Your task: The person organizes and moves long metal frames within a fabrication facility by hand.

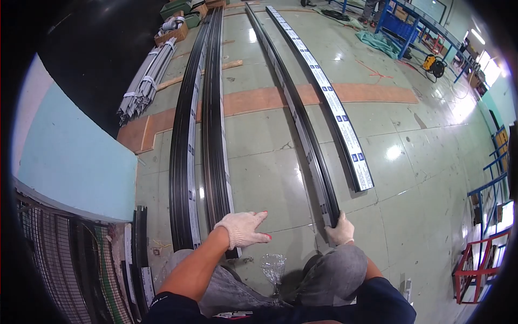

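Person crouched on the green floor (259, 178), knees at the near edge, both hands in white work gloves. Right hand (341, 229) closed around the near end of a long dark rail (302, 127) that lies on the floor and runs far up the middle of the view. Left hand (244, 228) open, fingers spread, palm down over the near end of a stack of black rails (215, 135) left of it; probably touching the top rail, contact hard to tell from this angle. Another black stack (182, 140) lies just left of that one, side by side. To the right, well apart from the held rail, a rail with a white labelled strip (337, 108) lies on the floor. Bundle of grey metal bars (144, 83) far left. Crumpled clear plastic (273, 266) on the floor between the knees. Blue metal frame (404, 27) far right, yellow tool (431, 63) near it.
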A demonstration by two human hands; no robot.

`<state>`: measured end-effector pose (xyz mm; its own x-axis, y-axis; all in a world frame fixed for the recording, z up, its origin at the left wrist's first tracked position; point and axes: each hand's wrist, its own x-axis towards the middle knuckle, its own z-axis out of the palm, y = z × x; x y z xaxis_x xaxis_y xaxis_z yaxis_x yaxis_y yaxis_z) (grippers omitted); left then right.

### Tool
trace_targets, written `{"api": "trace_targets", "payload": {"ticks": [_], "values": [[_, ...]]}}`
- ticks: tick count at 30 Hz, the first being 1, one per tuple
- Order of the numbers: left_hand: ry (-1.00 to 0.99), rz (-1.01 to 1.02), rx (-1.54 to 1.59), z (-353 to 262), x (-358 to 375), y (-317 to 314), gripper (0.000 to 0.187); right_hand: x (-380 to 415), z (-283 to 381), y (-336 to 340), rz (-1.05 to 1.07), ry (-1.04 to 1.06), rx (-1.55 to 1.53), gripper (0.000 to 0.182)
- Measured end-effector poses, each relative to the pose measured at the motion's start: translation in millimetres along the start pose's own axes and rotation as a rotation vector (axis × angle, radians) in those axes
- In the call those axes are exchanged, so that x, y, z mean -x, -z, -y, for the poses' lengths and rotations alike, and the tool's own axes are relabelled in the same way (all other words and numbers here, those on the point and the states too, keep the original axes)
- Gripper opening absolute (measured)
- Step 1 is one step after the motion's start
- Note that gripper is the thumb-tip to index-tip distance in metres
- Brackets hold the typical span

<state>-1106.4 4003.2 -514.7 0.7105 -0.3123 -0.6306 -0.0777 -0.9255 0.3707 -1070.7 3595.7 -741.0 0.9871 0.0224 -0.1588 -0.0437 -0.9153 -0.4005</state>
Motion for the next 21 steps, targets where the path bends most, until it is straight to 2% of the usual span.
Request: {"api": "trace_targets", "payload": {"ticks": [7, 11, 14, 21], "values": [[-0.001, -0.094, 0.033, 9, -5, -4, 0.102, -26, -42, 29, 0.03, 0.026, 0.056, 0.087], [0.087, -0.024, 0.039, 12, -3, 1, 0.1, -37, -58, 45, -0.004, 0.048, 0.06, 0.08], [0.132, 0.026, 0.023, 13, -3, 0, 0.101, -44, -63, 62, 0.08, 0.002, 0.093, 0.074], [0.11, -0.014, 0.04, 10, 4, 3, 0.101, -62, -82, 72, 0.092, -0.028, 0.159, 0.067]]}}
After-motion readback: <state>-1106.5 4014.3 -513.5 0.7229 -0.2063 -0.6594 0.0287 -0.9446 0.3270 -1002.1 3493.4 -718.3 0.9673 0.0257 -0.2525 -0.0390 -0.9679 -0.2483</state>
